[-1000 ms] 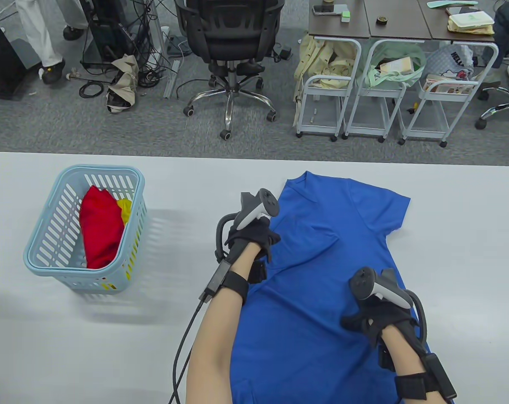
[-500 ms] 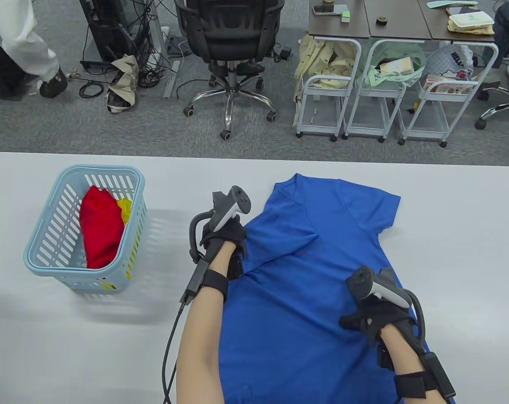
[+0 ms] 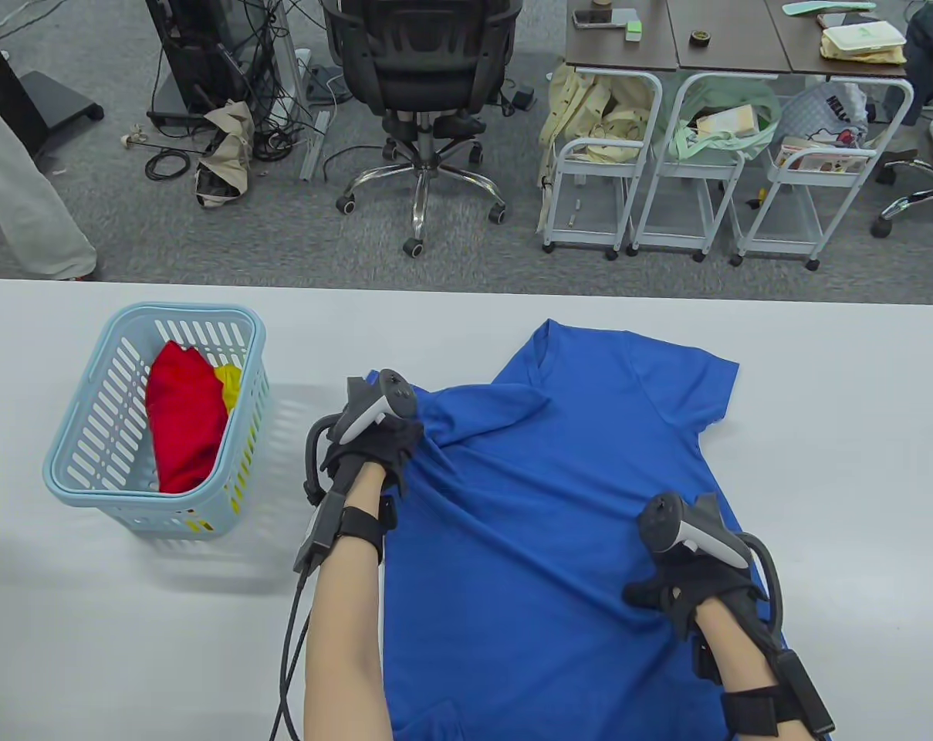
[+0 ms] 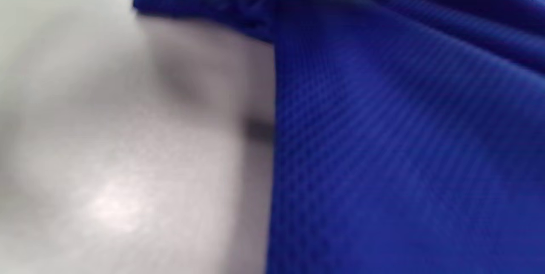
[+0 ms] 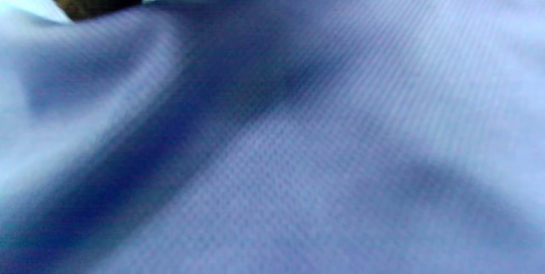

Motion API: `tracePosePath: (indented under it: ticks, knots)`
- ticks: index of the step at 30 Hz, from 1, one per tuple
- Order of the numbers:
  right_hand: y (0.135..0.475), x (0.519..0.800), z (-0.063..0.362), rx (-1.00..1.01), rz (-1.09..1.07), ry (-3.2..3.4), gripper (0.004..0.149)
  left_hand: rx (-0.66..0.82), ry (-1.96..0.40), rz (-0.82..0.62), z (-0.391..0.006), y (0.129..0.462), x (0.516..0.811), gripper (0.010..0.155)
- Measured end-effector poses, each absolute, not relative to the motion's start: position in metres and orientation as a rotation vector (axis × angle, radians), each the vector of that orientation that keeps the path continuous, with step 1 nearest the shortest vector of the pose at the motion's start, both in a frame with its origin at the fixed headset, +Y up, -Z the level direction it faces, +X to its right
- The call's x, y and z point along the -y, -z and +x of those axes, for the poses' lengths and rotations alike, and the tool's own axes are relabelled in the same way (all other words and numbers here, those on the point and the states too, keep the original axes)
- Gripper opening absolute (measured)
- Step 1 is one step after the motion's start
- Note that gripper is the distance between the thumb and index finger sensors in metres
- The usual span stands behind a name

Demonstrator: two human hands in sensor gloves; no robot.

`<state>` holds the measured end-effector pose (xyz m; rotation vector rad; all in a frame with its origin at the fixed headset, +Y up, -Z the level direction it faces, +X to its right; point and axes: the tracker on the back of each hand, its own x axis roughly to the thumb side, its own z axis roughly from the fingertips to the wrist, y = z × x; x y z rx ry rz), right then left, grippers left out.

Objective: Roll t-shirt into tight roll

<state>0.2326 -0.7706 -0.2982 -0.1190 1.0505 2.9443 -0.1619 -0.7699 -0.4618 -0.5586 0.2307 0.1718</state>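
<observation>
Since a second ago the left hand [image 3: 375,451] has drawn the near-side sleeve of the blue t-shirt [image 3: 543,525] outward, toward the table's left end, so that sleeve now spreads open where it lay folded across the chest. The right hand [image 3: 686,590] has stayed where it was.

Nearest the front edge of the white table [image 3: 88,617], the shirt's hem runs off the bottom of the table view, between the two forearms. The right hand rests on the fabric near the shirt's right side; its fingers spread over the cloth, but whether they press flat or pinch it I cannot tell — the right wrist view shows only blurred blue weave. Further in, the left hand grips the sleeve, fingers curled into the cloth; the left wrist view shows the sleeve edge [image 4: 204,5] against the bare table, out of focus. Beyond that the collar and the other sleeve lie flat toward the far edge, right of centre.

Toward the left end stands a pale blue basket [image 3: 88,478] holding a red garment [image 3: 184,424] and a bit of yellow cloth [image 3: 231,386]. On the floor behind the table — a black office chair [image 3: 424,69] and white carts [image 3: 713,177].
</observation>
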Motion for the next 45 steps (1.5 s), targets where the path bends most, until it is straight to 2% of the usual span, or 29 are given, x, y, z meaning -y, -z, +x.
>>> tracePosePath:
  ticks: [3, 6, 8, 13, 15, 18, 20, 21, 23, 26, 29, 32, 35, 36, 38, 41, 43, 45]
  knots:
    - [0.298, 0.771, 0.229, -1.047, -0.141, -2.977, 0.097, -0.406, -0.208, -0.544, -0.172, 0.469, 0.770, 0.076]
    - [0.299, 0.771, 0.227, -1.048, -0.143, -2.985, 0.097, -0.444, -0.350, -0.523, -0.173, 0.471, 0.764, 0.077]
    - [0.299, 0.771, 0.228, -1.048, -0.146, -2.985, 0.096, -0.466, -0.343, -0.500, -0.174, 0.469, 0.759, 0.076]
    - [0.298, 0.770, 0.229, -1.038, -0.188, -3.011, 0.094, -0.469, 0.142, -0.583, -0.167, 0.463, 0.746, 0.076]
    - [0.298, 0.768, 0.231, -1.027, -0.200, -3.011, 0.094, -0.476, 0.187, -0.587, -0.166, 0.462, 0.748, 0.077]
    - [0.298, 0.767, 0.234, -1.020, -0.194, -2.984, 0.092, -0.479, 0.115, -0.597, -0.166, 0.461, 0.750, 0.078]
    - [0.299, 0.765, 0.239, -1.001, -0.196, -2.954, 0.090, -0.452, 0.071, -0.624, -0.168, 0.462, 0.749, 0.079]
    - [0.300, 0.764, 0.242, -0.996, -0.187, -2.929, 0.089, -0.393, -0.044, -0.642, -0.170, 0.462, 0.750, 0.078]
    - [0.301, 0.761, 0.248, -0.979, -0.159, -2.879, 0.087, -0.404, -0.175, -0.584, -0.168, 0.456, 0.747, 0.078]
    - [0.302, 0.751, 0.254, -0.905, -0.159, -2.839, 0.073, -0.273, -0.086, -0.455, -0.151, 0.436, 0.736, 0.078]
    - [0.302, 0.739, 0.254, -0.814, -0.156, -2.878, 0.066, -0.139, -0.004, -0.452, -0.137, 0.412, 0.733, 0.076]
    - [0.301, 0.735, 0.247, -0.809, -0.129, -2.899, 0.066, -0.064, -0.052, -0.524, -0.133, 0.397, 0.745, 0.081]
    - [0.310, 0.746, 0.243, -0.910, -0.153, -2.898, 0.071, -0.077, -0.024, -0.739, -0.149, 0.412, 0.779, 0.090]
    - [0.312, 0.748, 0.243, -0.933, -0.163, -2.888, 0.074, -0.065, -0.038, -0.746, -0.152, 0.416, 0.781, 0.090]
    - [0.318, 0.754, 0.242, -0.952, -0.175, -2.863, 0.076, -0.118, -0.116, -0.662, -0.158, 0.425, 0.780, 0.090]
    - [0.331, 0.758, 0.238, -0.995, -0.182, -2.892, 0.075, -0.220, 0.071, -0.588, -0.150, 0.433, 0.769, 0.088]
    - [0.342, 0.757, 0.234, -1.006, -0.176, -2.911, 0.074, -0.164, 0.167, -0.467, -0.136, 0.426, 0.755, 0.082]
    - [0.354, 0.757, 0.232, -1.004, -0.157, -2.904, 0.073, -0.075, 0.117, -0.443, -0.128, 0.415, 0.748, 0.079]
